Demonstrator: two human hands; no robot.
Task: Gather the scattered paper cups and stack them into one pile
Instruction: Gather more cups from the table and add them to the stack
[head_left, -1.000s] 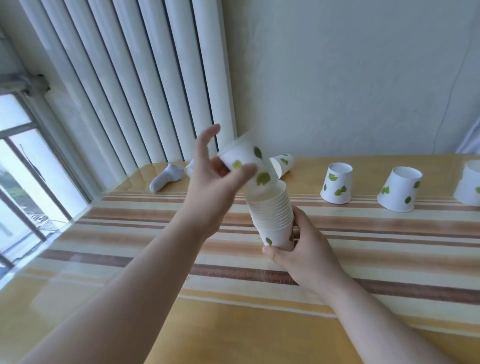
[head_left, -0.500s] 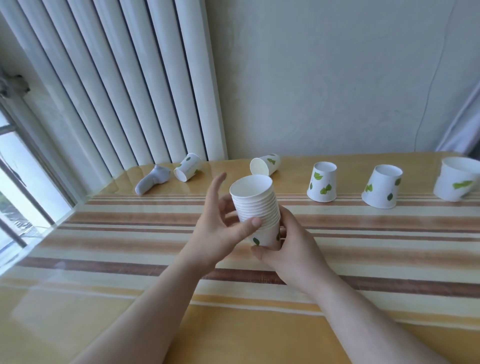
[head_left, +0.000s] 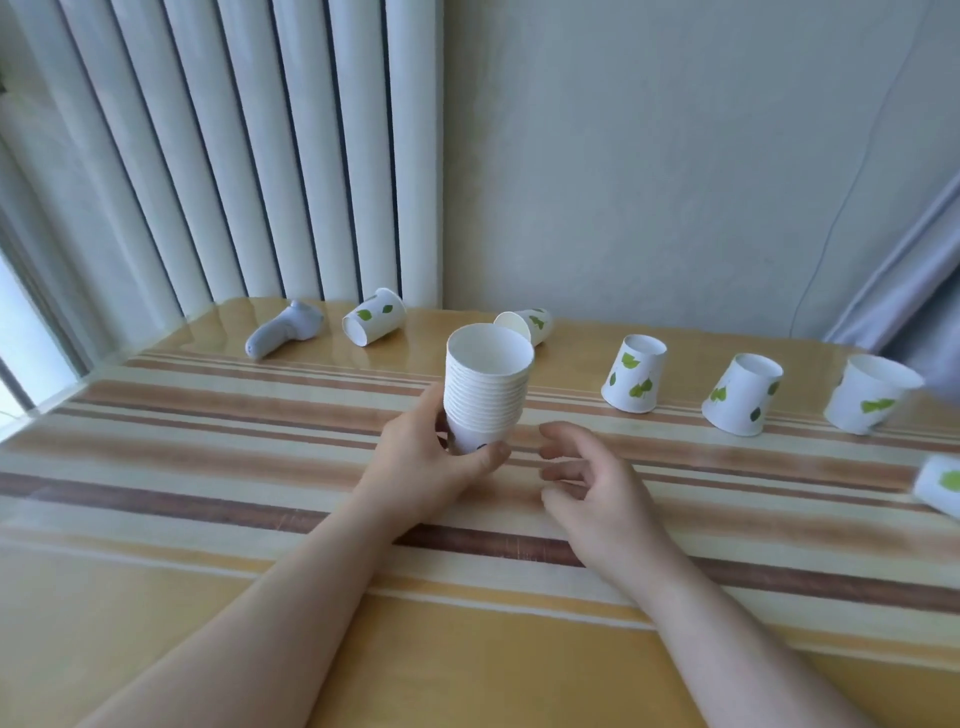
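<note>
My left hand (head_left: 423, 462) grips the base of an upright stack of white leaf-printed paper cups (head_left: 485, 387) above the table's middle. My right hand (head_left: 592, 480) hovers just right of the stack with loosely curled fingers, holding nothing. Loose cups lie about: one on its side at the back left (head_left: 374, 323), one on its side behind the stack (head_left: 530, 325), two upside down at the right (head_left: 635, 381) (head_left: 743, 401), one tilted further right (head_left: 868, 393), and one partly cut off at the right edge (head_left: 941, 486).
A white handheld device (head_left: 283, 330) lies at the back left of the striped table (head_left: 208, 467). Vertical blinds and a window stand at the left, a wall runs behind, and a grey curtain hangs at the far right.
The left hand slid a cup into the stack and now holds the stack's base. The right hand let go of the stack and moved off to its right.
</note>
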